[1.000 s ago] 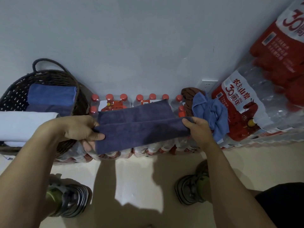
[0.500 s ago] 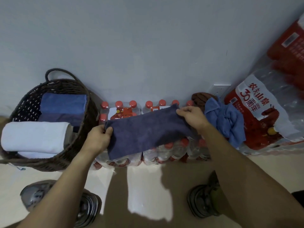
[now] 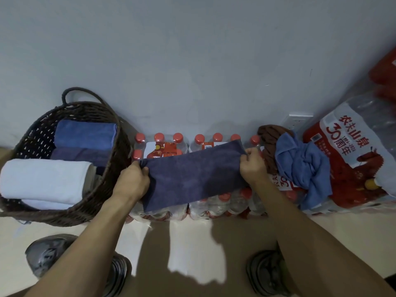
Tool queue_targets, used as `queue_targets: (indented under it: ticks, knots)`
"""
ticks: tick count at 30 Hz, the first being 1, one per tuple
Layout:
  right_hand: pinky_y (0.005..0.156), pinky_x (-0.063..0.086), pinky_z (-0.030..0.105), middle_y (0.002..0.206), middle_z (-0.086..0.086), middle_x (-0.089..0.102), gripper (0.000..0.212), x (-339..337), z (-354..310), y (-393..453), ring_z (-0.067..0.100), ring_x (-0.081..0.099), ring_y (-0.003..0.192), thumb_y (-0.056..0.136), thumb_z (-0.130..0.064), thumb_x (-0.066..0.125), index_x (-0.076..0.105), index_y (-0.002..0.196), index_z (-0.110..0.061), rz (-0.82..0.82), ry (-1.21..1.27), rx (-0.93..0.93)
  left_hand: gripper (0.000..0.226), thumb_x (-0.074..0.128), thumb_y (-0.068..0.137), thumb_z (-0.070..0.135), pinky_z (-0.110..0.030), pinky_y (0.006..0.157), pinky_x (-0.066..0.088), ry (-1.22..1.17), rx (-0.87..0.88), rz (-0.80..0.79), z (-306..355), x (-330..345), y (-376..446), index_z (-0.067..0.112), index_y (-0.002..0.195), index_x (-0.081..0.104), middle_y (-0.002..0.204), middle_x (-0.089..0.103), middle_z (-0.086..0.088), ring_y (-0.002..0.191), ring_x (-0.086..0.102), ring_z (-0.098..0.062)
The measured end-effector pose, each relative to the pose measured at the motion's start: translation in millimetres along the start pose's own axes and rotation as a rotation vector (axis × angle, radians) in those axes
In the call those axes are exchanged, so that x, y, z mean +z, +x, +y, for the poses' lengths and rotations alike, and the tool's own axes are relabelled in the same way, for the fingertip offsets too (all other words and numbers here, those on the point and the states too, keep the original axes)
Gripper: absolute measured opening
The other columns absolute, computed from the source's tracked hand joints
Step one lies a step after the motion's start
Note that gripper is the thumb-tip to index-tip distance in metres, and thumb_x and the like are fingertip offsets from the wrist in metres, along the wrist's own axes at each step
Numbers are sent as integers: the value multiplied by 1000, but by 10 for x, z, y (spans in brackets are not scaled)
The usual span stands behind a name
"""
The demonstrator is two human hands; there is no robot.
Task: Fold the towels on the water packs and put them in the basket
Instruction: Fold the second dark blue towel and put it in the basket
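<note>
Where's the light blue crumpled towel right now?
In the head view it's right of centre: the light blue towel lies bunched on the water packs, against the brown towel.

**One head camera, looking down at the wall's foot**

You wore the only camera on your head, so no second view overlapped it. It faced forward and steeply down toward the wall [image 3: 192, 50], wide-angled, bending the floor line. It sat close: your forearms entered from the bottom edge, your shoes [image 3: 49, 256] showed below, and the water packs [image 3: 214, 202] lay mid-frame.
</note>
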State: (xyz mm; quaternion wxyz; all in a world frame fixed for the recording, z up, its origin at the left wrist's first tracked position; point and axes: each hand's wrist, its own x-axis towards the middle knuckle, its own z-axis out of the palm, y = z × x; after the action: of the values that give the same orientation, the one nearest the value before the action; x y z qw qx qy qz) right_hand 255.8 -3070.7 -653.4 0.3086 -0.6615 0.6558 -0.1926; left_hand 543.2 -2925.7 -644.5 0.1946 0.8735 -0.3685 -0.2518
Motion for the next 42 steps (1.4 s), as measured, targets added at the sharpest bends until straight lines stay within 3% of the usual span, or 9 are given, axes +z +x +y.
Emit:
queue_targets:
  ticks: [7,13,20,26,30,34,37,39,42]
  knots:
    - [68,32,28,86,8,52,7,15,-102,3,25,50,78,96,-15,47,46,101,-10,25,-12,122,38,54,96,38,-42,85,53,4,-32,58,22,36,-18,5,114,57,104,67,-21,95,63,-40]
    - [66,37,27,102,20,65,29,-99,-115,-35,33,59,84,95,-31,54,58,97,-2,-38,-196,155,50,55,85,54,-43,77,58,15,-130,0,-66,-142,-204,5,95,61,86,70,-16,79,68,-35]
    - [73,39,27,115,21,65,44,-238,-74,-198,36,62,106,94,-38,59,62,113,2,-114,-211,194,41,66,84,41,-37,65,60,170,-134,-81,-1,-124,-530,13,110,53,93,68,-13,73,69,-30]
    - [62,39,26,88,15,64,25,-468,-50,-245,31,63,85,82,-25,71,65,85,-1,-234,-154,192,12,75,82,12,-45,63,61,-109,-182,-88,-48,-24,-643,6,87,67,76,71,-18,63,70,-31]
    - [51,35,24,68,9,53,18,-571,11,-296,22,52,64,77,-9,69,55,66,-8,-329,-19,236,26,72,88,27,-27,42,45,-168,-278,-115,-36,-134,-588,2,84,69,62,63,-13,48,57,-26]
    - [57,39,25,77,11,55,7,-538,64,-339,22,53,70,83,-9,59,58,76,-9,-367,24,244,35,71,85,38,-33,61,45,130,-96,123,19,-127,-618,4,92,63,84,66,-15,77,63,-36]
    - [71,43,29,95,13,55,20,-482,34,-320,26,56,84,95,-25,52,59,97,-6,-384,-24,278,26,68,84,20,-46,73,48,246,273,426,139,33,-723,7,101,54,99,55,-17,89,55,-39]
    - [80,40,32,102,11,54,34,-422,20,-356,30,55,95,100,-38,46,56,107,-7,-344,-39,272,25,63,86,15,-48,88,46,163,474,403,273,175,-719,7,110,57,110,56,-16,101,53,-35]
    - [76,36,30,104,15,60,30,-303,32,-492,25,52,87,101,-35,46,54,104,-6,-155,-130,77,49,45,99,30,-43,119,24,194,534,126,260,371,-636,9,143,43,149,41,-12,140,34,-28]
